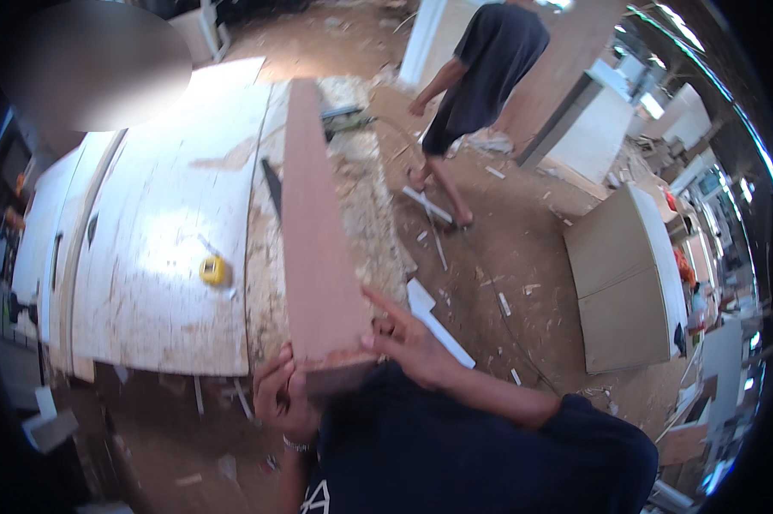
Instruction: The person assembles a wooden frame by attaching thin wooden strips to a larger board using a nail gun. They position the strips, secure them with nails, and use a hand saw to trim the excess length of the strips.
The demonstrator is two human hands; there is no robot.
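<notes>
A long reddish-brown wooden board (318, 231) stretches from in front of my body out over the workbench, its near end close to my dark shirt. My left hand (285, 398), with a bracelet at the wrist, is closed round the board's near left corner. On the near right edge, my right hand (408, 343) grips the board with its thumb at the edge and other fingers curled, the index finger stretched along the side. The undersides of both grips are hidden. Beside the board, a dark, narrow pointed piece (271, 187) sticks out on the left.
A yellow tape measure (212, 270) lies on the pale, scuffed bench top (164, 206). A tool with a hose (345, 118) rests near the board's far end. Another person (498, 68) walks at the far right. A box-like cabinet (622, 287) stands on the scrap-littered floor (489, 248).
</notes>
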